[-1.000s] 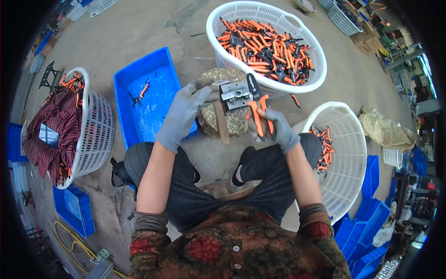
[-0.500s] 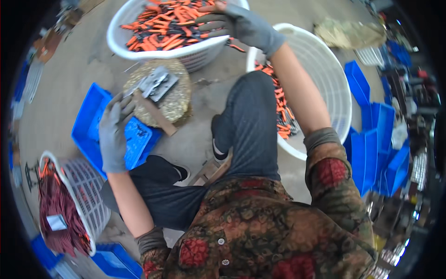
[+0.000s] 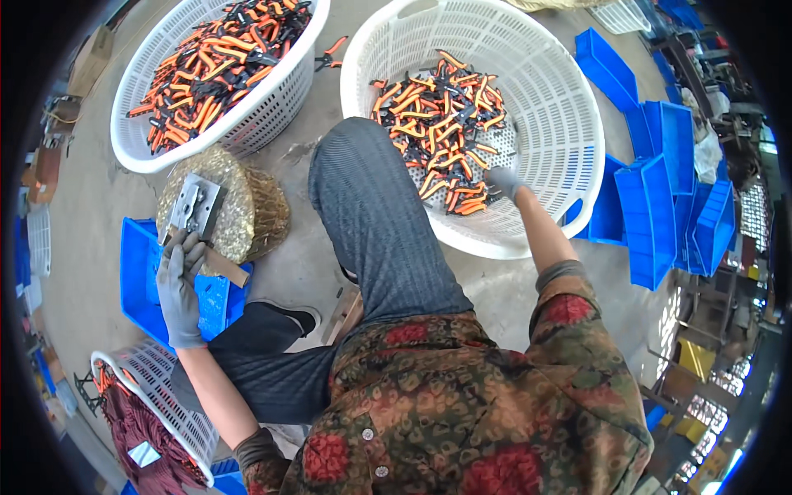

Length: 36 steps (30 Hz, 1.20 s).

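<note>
My left hand (image 3: 179,285), in a grey glove, is at the near edge of a round stump (image 3: 264,198). Its fingers are loosely bent and apart, beside a metal fixture (image 3: 196,206) on the stump top; I see nothing held. A flat brown strip (image 3: 225,267) juts from the stump by my fingertips. My right hand (image 3: 503,181), also gloved, reaches into a large white basket (image 3: 553,124). It is at the right edge of a heap of orange-and-black pliers (image 3: 441,124). Its fingers are foreshortened, so their grip is hidden.
Another white basket (image 3: 285,91), heaped with pliers, stands far left, with a loose pair of pliers (image 3: 332,54) beside it. A blue tray (image 3: 136,272) sits by the stump. Near left, a tipped basket (image 3: 157,371) holds dark red handles. Blue bins (image 3: 643,206) stand at right.
My right hand has moved from over the left basket down into the right basket. The view has swung right; my left hand stays by the stump.
</note>
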Each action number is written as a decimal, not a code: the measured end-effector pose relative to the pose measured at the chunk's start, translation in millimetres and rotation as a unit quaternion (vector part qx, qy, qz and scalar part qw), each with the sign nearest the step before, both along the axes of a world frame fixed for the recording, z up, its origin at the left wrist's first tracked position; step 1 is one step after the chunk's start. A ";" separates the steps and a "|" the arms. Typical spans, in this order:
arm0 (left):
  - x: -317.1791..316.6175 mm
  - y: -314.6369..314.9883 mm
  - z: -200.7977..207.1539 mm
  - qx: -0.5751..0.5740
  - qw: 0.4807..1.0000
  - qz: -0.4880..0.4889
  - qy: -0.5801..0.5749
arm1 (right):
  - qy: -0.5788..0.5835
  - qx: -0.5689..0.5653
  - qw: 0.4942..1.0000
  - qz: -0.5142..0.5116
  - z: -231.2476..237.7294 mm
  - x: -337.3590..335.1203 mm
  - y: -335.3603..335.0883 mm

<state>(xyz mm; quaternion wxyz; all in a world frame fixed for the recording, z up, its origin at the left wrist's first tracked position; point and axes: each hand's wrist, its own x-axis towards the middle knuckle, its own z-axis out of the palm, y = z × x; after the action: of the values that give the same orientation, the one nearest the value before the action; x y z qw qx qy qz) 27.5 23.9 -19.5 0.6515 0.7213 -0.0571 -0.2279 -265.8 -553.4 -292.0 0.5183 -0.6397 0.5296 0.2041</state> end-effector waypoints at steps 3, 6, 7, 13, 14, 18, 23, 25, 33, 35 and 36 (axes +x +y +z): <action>8.7 -9.8 -11.3 0.002 1.000 -0.004 0.014 | 0.070 -0.189 0.866 0.457 -36.1 -4.4 17.5; 12.2 -10.1 -14.1 0.015 1.000 0.009 0.021 | 0.091 -0.215 0.853 0.466 -47.3 -0.5 61.6; 11.8 -7.1 -13.4 0.008 1.000 0.018 0.018 | 0.086 -0.212 0.853 0.469 -41.3 7.8 73.7; 11.7 -2.0 -12.8 -0.013 0.999 0.036 0.013 | 0.151 -0.289 0.807 0.492 -15.4 15.5 91.0; 12.4 -1.8 -14.8 -0.015 0.999 0.035 0.014 | 0.145 -0.296 0.805 0.493 -16.2 14.1 89.2; 12.8 7.9 -12.9 -0.024 0.999 0.043 0.020 | 0.221 -0.200 0.870 0.393 8.3 23.2 80.2; 17.2 -17.2 -9.4 -0.035 0.998 0.042 0.002 | 0.092 -0.140 0.979 0.114 -9.2 -46.2 -21.1; 9.4 -8.2 6.3 -0.032 0.997 0.057 -0.036 | -0.100 0.006 0.983 -0.151 50.7 -23.7 -5.2; -7.8 -23.5 31.4 -0.058 0.997 0.017 -0.050 | -0.474 0.024 0.880 0.005 284.1 59.4 123.6; -11.5 -25.7 31.5 -0.080 0.996 0.016 -0.037 | -0.492 0.035 0.867 0.074 309.2 76.6 157.2; -13.6 -26.0 31.9 -0.095 0.995 0.005 -0.016 | -0.503 0.046 0.853 0.130 316.3 85.8 174.1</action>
<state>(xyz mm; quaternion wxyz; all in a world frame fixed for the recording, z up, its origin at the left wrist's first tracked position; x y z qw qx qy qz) 13.9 -2.1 12.3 0.7172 0.6599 -0.0858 -0.2067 -180.0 -379.4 24.4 0.7115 -0.6935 0.0984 -0.0560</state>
